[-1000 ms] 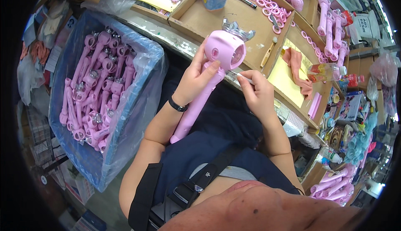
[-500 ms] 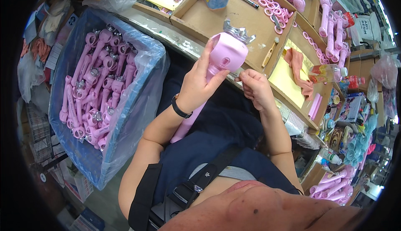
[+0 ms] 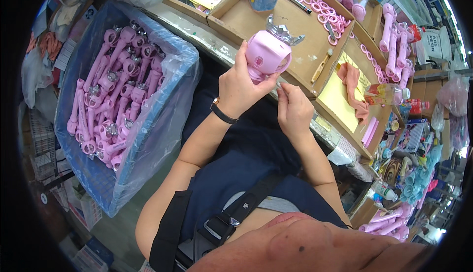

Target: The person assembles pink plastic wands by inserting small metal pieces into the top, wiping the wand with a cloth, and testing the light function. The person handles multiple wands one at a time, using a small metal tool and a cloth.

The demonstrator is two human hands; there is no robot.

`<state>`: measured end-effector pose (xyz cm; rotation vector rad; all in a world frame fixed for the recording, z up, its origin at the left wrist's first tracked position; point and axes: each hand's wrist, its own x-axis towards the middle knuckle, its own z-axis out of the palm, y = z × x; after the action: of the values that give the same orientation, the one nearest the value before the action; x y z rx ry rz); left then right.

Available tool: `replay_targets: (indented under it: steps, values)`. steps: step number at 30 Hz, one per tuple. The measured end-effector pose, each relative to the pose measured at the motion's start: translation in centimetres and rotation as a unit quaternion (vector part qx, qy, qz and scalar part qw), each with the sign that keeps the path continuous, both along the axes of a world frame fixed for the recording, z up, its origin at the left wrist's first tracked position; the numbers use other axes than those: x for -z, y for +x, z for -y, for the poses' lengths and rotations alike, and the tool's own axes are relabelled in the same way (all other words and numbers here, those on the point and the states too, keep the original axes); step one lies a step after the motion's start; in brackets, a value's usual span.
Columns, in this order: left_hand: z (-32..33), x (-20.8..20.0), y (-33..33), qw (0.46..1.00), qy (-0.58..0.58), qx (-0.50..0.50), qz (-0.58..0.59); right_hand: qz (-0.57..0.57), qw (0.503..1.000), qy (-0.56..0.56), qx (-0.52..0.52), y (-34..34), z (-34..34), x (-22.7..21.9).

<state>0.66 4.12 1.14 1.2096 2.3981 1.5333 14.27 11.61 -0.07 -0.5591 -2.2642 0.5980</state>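
My left hand (image 3: pixel 240 89) is wrapped round the neck of a pink toy wand (image 3: pixel 265 53), just under its round, hollow head. A silver crown (image 3: pixel 284 32) tops the head, and a small oval mark shows on the side facing me. Most of the wand's handle is hidden behind my hand and forearm. Close by on the right, my right hand (image 3: pixel 295 108) is closed in a pinch near the base of the wand's head. Whatever sits between those fingertips is too small to make out.
On my left stands a blue crate (image 3: pixel 116 200) lined with clear plastic, full of pink wands (image 3: pixel 118 92). Ahead, a cardboard tray (image 3: pixel 224 18) holds pink rings (image 3: pixel 327 13), a marker and a yellow-handled brush (image 3: pixel 321 66). Right of it lie an orange cloth (image 3: pixel 351 87) and a bottle (image 3: pixel 382 95).
The wand has turned in my left hand, so its head faces differently and its handle no longer shows along my forearm. My right hand has shifted slightly left.
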Motion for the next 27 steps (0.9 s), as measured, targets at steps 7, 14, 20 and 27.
replay_targets:
  steps: [7,14,20,27]
  values:
    - [0.1,0.5,0.0,0.998,0.038,0.004,-0.044,0.013,0.890,-0.455,-0.036,0.8,0.4,-1.2]
    - [0.3,0.4,-0.2,0.995,0.055,0.018,-0.078,-0.020,0.999,0.032,0.009,0.6,1.3,-0.1]
    - [0.7,0.0,0.0,0.991,0.046,0.011,-0.125,-0.043,0.964,-0.261,-0.039,0.9,0.5,0.2]
    - [0.4,-0.2,-0.3,0.990,0.039,0.011,-0.135,-0.076,0.857,-0.507,-0.052,0.8,0.5,1.2]
